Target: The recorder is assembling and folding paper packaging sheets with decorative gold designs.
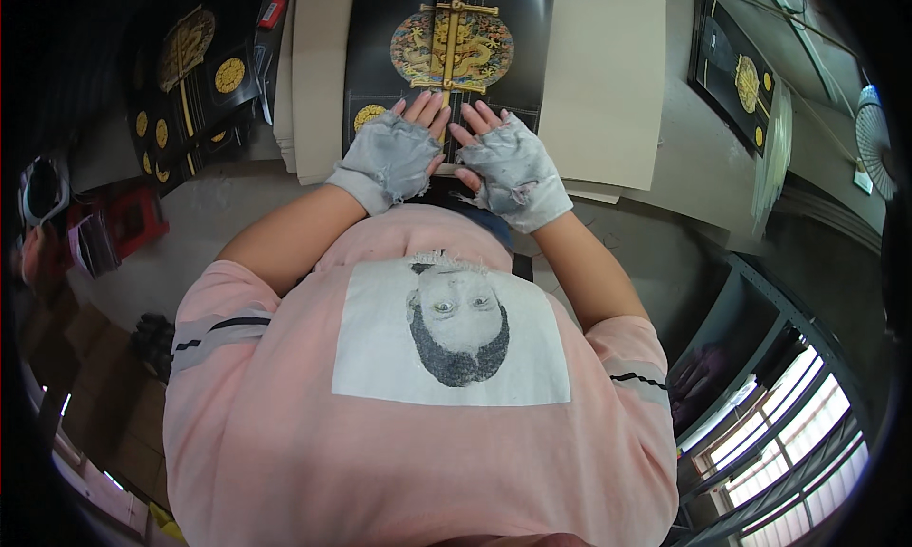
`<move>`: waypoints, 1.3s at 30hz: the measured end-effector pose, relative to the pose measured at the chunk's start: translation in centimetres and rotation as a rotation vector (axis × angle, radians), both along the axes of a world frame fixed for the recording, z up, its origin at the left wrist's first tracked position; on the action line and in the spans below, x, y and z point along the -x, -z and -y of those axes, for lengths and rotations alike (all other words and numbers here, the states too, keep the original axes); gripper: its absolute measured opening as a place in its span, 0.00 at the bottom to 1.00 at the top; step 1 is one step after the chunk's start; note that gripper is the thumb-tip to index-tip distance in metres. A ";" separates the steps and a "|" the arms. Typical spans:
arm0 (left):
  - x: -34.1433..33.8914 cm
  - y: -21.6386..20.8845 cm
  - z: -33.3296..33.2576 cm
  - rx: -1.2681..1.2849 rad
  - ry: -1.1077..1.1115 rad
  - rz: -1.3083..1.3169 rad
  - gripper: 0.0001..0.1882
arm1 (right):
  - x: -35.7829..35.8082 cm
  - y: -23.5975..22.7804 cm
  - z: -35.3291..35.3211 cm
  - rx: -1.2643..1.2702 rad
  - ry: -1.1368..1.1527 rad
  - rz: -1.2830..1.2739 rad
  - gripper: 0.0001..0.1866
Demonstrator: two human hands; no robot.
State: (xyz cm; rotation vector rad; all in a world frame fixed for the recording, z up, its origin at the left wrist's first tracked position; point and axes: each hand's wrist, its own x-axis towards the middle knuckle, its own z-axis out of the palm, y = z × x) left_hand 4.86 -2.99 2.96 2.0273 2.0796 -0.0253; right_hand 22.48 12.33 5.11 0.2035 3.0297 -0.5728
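A black printed sheet (518, 34) with a round multicoloured dragon medallion and gold bar motifs lies in front of me, over large pale boards (608, 81). My left hand (391, 157), in a worn grey fingerless glove, rests by the sheet's near edge with fingers stretched out. Beside it my right hand (508, 162), gloved the same way, lies with its fingers extended and slightly spread. Both sets of fingertips are at the lower end of the gold motif. Neither hand grips anything. The palms are turned down and hidden from view.
At the left lie more black and gold printed pieces (195, 91), with a small red item (272, 14) near them. Another printed stack (736, 72) stands at the right, close to a fan (872, 134). A red stool (138, 222) is low on the left; a metal frame (727, 309) stands lower right.
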 end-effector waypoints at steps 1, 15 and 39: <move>0.0 -0.1 0.0 0.010 0.005 -0.012 0.37 | 0.0 0.1 -0.4 0.000 -0.043 0.014 0.31; 0.4 2.8 0.8 -0.053 0.029 0.023 0.41 | 9.7 0.7 -15.2 -0.222 -0.202 -0.136 0.38; 0.1 1.6 0.0 -0.025 0.012 -0.020 0.39 | -4.4 2.7 4.9 -0.060 0.158 0.099 0.47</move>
